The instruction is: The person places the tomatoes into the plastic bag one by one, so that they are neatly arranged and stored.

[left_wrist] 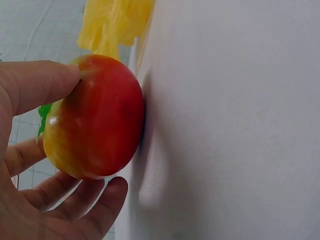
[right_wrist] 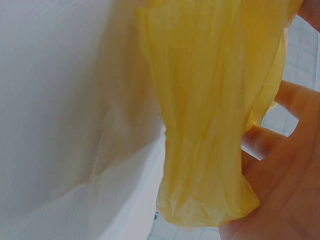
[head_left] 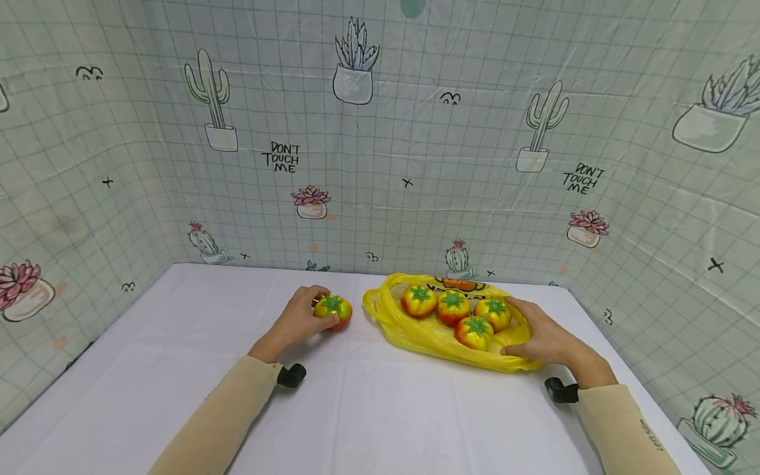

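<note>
My left hand [head_left: 303,316] holds a red-and-yellow tomato [head_left: 333,312] with a green star-shaped top, just left of the bag. In the left wrist view the thumb presses one side of this tomato [left_wrist: 100,120], and the fingers curl round the other, low over the cloth. A yellow plastic bag [head_left: 410,340] lies spread out on the table with several similar tomatoes [head_left: 454,307] on it. My right hand [head_left: 549,336] grips the bag's right end, thumb at the front and fingers at the back. Crumpled yellow plastic [right_wrist: 200,115] hides part of that grasp in the right wrist view.
A white cloth covers the table [head_left: 368,422]. Behind it and at both sides stand curtain walls [head_left: 404,218] printed with a grid and cactus drawings. Black wrist mounts [head_left: 292,376] sit below both hands.
</note>
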Action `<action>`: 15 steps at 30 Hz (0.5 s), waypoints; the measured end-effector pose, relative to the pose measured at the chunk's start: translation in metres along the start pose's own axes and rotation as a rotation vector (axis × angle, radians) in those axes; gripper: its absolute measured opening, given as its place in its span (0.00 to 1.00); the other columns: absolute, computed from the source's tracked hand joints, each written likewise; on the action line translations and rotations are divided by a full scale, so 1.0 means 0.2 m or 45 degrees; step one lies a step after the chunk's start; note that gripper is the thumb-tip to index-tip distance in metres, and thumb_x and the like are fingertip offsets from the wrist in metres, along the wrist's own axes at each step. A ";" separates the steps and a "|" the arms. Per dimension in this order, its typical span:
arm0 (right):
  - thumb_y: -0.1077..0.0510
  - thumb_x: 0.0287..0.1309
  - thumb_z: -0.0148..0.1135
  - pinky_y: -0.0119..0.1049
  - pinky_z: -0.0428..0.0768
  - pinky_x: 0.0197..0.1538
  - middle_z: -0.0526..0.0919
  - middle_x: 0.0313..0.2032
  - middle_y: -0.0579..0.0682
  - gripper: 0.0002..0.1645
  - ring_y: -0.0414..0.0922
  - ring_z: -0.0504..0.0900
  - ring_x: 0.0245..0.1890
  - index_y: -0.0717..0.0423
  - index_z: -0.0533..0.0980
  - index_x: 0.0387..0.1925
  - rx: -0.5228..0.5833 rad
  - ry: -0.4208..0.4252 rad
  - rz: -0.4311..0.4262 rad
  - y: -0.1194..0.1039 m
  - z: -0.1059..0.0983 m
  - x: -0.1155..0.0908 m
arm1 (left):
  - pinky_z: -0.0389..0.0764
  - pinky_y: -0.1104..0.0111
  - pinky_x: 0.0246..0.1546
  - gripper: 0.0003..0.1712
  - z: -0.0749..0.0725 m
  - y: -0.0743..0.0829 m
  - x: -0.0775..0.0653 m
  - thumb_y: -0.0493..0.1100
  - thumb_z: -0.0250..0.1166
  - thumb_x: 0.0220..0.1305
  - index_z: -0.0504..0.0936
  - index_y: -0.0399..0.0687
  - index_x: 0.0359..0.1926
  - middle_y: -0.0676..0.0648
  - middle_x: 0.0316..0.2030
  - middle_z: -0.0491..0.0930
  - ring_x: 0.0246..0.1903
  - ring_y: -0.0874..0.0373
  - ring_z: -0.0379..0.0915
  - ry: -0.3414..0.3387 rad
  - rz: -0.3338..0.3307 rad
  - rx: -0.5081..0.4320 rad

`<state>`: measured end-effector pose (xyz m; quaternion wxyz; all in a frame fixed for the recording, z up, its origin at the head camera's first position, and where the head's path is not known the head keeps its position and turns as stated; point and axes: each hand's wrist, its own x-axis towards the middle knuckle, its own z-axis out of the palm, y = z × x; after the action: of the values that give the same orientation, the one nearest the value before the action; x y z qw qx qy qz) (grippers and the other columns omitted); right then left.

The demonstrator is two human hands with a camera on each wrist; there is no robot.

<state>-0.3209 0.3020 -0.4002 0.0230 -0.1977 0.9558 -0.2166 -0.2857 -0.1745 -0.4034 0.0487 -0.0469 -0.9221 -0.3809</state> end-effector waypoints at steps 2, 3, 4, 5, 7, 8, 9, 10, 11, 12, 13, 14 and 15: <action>0.40 0.41 0.74 0.70 0.54 0.60 0.52 0.69 0.66 0.64 0.67 0.52 0.67 0.53 0.50 0.73 0.003 0.001 -0.002 0.00 0.00 0.00 | 0.72 0.53 0.54 0.32 0.00 0.00 0.00 0.47 0.69 0.56 0.70 0.44 0.59 0.41 0.51 0.68 0.53 0.46 0.67 -0.001 0.006 -0.002; 0.40 0.41 0.74 0.70 0.54 0.60 0.52 0.69 0.66 0.64 0.67 0.52 0.66 0.53 0.50 0.73 0.003 0.000 -0.004 0.00 0.00 0.00 | 0.72 0.53 0.54 0.32 0.00 0.00 0.00 0.47 0.69 0.56 0.70 0.44 0.59 0.41 0.51 0.69 0.53 0.46 0.67 0.000 0.008 -0.004; 0.40 0.41 0.74 0.70 0.54 0.60 0.52 0.69 0.66 0.64 0.67 0.52 0.66 0.53 0.50 0.73 0.002 0.000 -0.004 0.00 0.00 0.00 | 0.71 0.53 0.54 0.32 0.00 0.00 0.00 0.47 0.69 0.56 0.70 0.44 0.59 0.41 0.51 0.69 0.53 0.46 0.67 0.000 0.009 -0.004; 0.40 0.41 0.74 0.70 0.54 0.60 0.52 0.69 0.66 0.64 0.67 0.52 0.66 0.53 0.50 0.73 -0.002 0.001 -0.005 0.00 0.00 0.00 | 0.71 0.53 0.54 0.32 0.00 0.00 0.00 0.47 0.69 0.56 0.70 0.44 0.59 0.41 0.51 0.69 0.53 0.46 0.67 0.000 0.010 -0.003; 0.39 0.41 0.74 0.70 0.54 0.60 0.52 0.69 0.66 0.64 0.67 0.53 0.66 0.53 0.50 0.73 -0.006 0.002 -0.006 0.00 0.00 0.00 | 0.71 0.53 0.55 0.32 0.00 0.00 0.00 0.47 0.69 0.56 0.70 0.44 0.60 0.41 0.51 0.69 0.53 0.46 0.67 -0.001 0.010 -0.004; 0.39 0.41 0.74 0.70 0.54 0.60 0.52 0.69 0.66 0.64 0.67 0.53 0.66 0.53 0.50 0.73 -0.008 0.003 -0.007 0.00 0.00 0.00 | 0.71 0.53 0.55 0.32 0.01 0.00 0.00 0.47 0.69 0.56 0.70 0.44 0.60 0.41 0.52 0.69 0.53 0.46 0.67 0.000 0.010 -0.004; 0.39 0.41 0.74 0.70 0.54 0.60 0.52 0.69 0.66 0.64 0.67 0.53 0.66 0.53 0.50 0.73 -0.008 0.003 -0.007 0.00 0.00 0.00 | 0.71 0.53 0.55 0.32 0.01 0.00 0.00 0.47 0.69 0.56 0.70 0.44 0.60 0.41 0.52 0.69 0.53 0.46 0.67 0.001 0.010 -0.003; 0.40 0.41 0.74 0.69 0.54 0.61 0.52 0.69 0.65 0.64 0.67 0.53 0.67 0.53 0.50 0.73 -0.006 0.003 -0.005 0.00 0.00 0.00 | 0.71 0.53 0.55 0.32 0.01 0.00 0.00 0.46 0.69 0.56 0.70 0.44 0.60 0.41 0.52 0.69 0.53 0.46 0.67 0.001 0.009 -0.003; 0.40 0.40 0.74 0.69 0.54 0.61 0.52 0.69 0.65 0.64 0.67 0.53 0.67 0.53 0.50 0.73 -0.004 0.003 -0.005 0.00 0.00 0.00 | 0.71 0.53 0.55 0.32 0.01 0.00 0.00 0.46 0.69 0.56 0.70 0.44 0.60 0.41 0.52 0.69 0.53 0.46 0.67 0.001 0.009 -0.005; 0.40 0.40 0.74 0.70 0.53 0.61 0.52 0.69 0.65 0.64 0.67 0.52 0.67 0.53 0.50 0.73 0.000 0.002 -0.006 0.00 0.00 0.00 | 0.71 0.53 0.55 0.32 0.01 0.00 0.00 0.46 0.69 0.56 0.70 0.44 0.59 0.41 0.52 0.69 0.53 0.46 0.67 0.001 0.011 -0.006; 0.40 0.40 0.74 0.70 0.53 0.61 0.52 0.69 0.65 0.64 0.67 0.52 0.67 0.53 0.50 0.73 0.002 0.001 -0.007 0.00 0.00 0.00 | 0.71 0.53 0.55 0.32 0.01 0.00 0.00 0.46 0.69 0.56 0.70 0.44 0.59 0.40 0.52 0.69 0.53 0.46 0.67 0.002 0.012 -0.007; 0.40 0.40 0.74 0.70 0.53 0.60 0.52 0.69 0.66 0.64 0.67 0.52 0.66 0.54 0.50 0.73 0.003 0.001 -0.008 0.00 0.00 0.00 | 0.71 0.53 0.55 0.32 0.01 0.00 0.00 0.46 0.69 0.56 0.70 0.44 0.59 0.40 0.52 0.69 0.53 0.46 0.67 0.003 0.014 -0.009; 0.40 0.40 0.74 0.70 0.53 0.60 0.52 0.69 0.66 0.64 0.67 0.52 0.66 0.54 0.50 0.73 0.004 0.000 -0.008 0.00 0.00 0.00 | 0.71 0.53 0.55 0.31 0.01 0.01 -0.01 0.46 0.69 0.56 0.70 0.44 0.59 0.40 0.53 0.68 0.53 0.46 0.67 0.003 0.016 -0.010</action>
<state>-0.3217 0.3016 -0.4002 0.0225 -0.2007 0.9548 -0.2181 -0.2845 -0.1726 -0.4040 0.0519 -0.0526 -0.9202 -0.3843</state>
